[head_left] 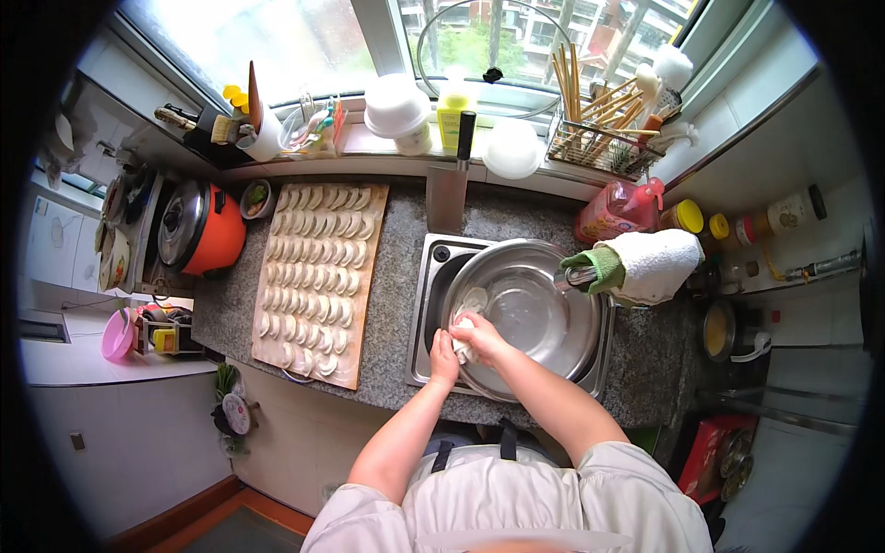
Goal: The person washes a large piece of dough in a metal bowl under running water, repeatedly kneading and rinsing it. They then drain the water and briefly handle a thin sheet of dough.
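A large stainless steel basin (574, 332) rests over the metal sink (420, 311). At the basin's left side, my right hand (480, 337) grips a bunched white cloth (464, 345). My left hand (444, 356) lies against the same cloth at the basin's rim; its fingers are close together, and whether they grip the cloth is unclear. More of the pale cloth seems to hang inside the basin above my hands. The faucet (577, 276), wrapped in green and white towels (657, 266), reaches over the basin from the right.
A wooden board (370, 276) with rows of dumplings (311, 273) lies left of the sink. A cleaver (446, 197) stands upright behind it. An orange rice cooker (218, 231) is at the far left, a pink soap bottle (619, 211) at the back right. Chopsticks (570, 83) stand in a wire rack.
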Demonstrator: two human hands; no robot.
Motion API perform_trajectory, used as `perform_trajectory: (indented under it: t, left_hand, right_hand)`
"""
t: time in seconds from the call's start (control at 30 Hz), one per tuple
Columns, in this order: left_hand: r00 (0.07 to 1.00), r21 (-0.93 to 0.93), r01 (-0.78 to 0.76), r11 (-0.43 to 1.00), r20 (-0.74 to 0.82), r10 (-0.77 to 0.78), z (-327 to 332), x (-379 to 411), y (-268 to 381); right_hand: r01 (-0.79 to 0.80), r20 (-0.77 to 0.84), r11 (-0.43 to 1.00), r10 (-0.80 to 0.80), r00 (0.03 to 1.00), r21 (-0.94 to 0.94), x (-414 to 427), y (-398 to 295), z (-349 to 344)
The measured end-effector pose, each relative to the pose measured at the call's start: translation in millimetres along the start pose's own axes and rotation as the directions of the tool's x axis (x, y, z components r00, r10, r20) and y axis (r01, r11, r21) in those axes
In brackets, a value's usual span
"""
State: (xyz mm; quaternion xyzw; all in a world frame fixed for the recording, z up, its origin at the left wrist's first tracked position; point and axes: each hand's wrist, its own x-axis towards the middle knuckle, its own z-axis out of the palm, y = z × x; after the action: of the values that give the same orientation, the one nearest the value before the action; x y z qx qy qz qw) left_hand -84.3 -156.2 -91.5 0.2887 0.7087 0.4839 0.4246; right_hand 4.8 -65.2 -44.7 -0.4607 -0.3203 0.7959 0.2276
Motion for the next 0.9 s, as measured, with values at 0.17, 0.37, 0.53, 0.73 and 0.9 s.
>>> perform_trajectory:
  t: [0.17,0.37,0.53,0.73,0.9]
  left_hand:
    - [0.999,-0.034,0.0,0.999,-0.045,-0.002,2.2,2.5,-7.3]
    - [1.0,-0.038,-0.011,0.999,0.014,0.012,-2.4,-1.6,7.9]
    - [0.998,-0.037,0.054,0.998,-0.017,-0.054,-1.0,2.5,12.5]
    - [0.973,-0.025,0.19,0.982,0.136,-0.185,-18.6,22.0,19.2]
    - [0.994,-0.081,0.099,0.992,-0.031,-0.102,-4.9,48.3,31.9]
  right_hand:
    - [-0.058,0.025,0.993,0.056,0.998,0.103,5.9,-9.2,2.8]
    - [-0.077,-0.001,0.99,0.078,0.997,0.122,10.2,-10.1,3.0]
    - [0.087,-0.035,0.944,-0.103,0.994,-0.319,1.0,15.8,-6.3]
    - [0.244,0.259,0.434,-0.026,0.966,-0.867,-73.9,38.3,-71.0]
    - [0.29,0.243,0.61,-0.16,0.957,-0.738,-22.0,36.9,-36.9]
